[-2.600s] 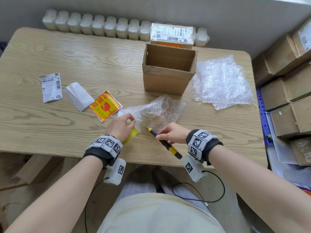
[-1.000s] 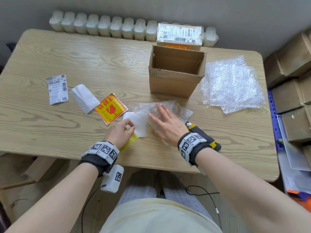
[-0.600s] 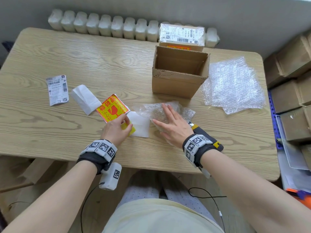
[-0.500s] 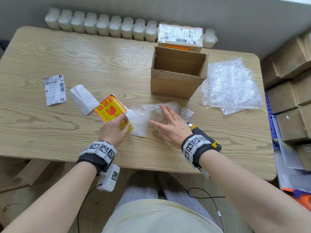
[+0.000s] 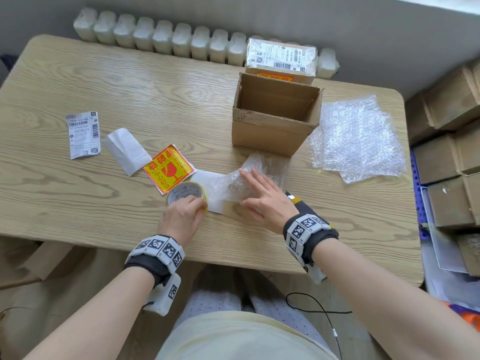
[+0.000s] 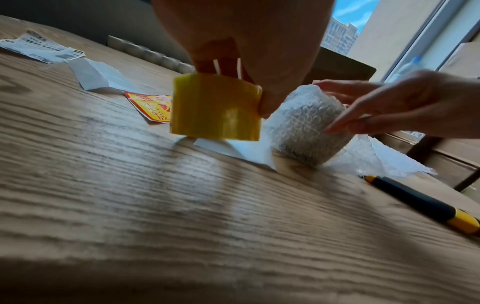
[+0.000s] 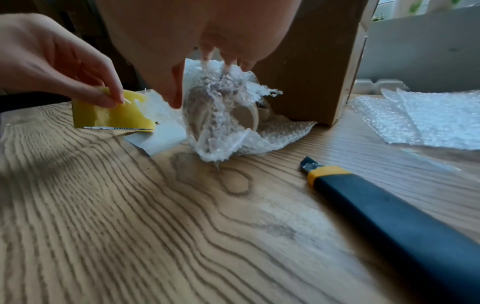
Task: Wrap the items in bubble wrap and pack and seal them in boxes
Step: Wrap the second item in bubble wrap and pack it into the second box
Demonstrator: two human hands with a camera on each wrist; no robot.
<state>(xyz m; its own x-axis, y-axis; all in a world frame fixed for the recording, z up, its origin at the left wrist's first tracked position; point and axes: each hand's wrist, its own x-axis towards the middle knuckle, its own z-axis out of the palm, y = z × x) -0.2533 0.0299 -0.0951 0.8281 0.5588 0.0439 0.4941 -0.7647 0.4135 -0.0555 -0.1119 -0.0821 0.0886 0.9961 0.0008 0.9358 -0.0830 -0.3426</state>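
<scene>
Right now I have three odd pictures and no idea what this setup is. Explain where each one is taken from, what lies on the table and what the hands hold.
No machine here: a person packs parcels with bare hands, wearing one camera on the head and one on each wrist. The wide picture looks down from the head; the two low ones look along each hand.

The left hand grips a yellow tape roll, lifted just off the table. The right hand rests flat-fingered on a bubble-wrapped bundle.

Also on the table: an open cardboard box, spare bubble wrap sheets, a utility knife, a red-and-yellow fragile sticker, a shipping label and white paper pieces.
</scene>
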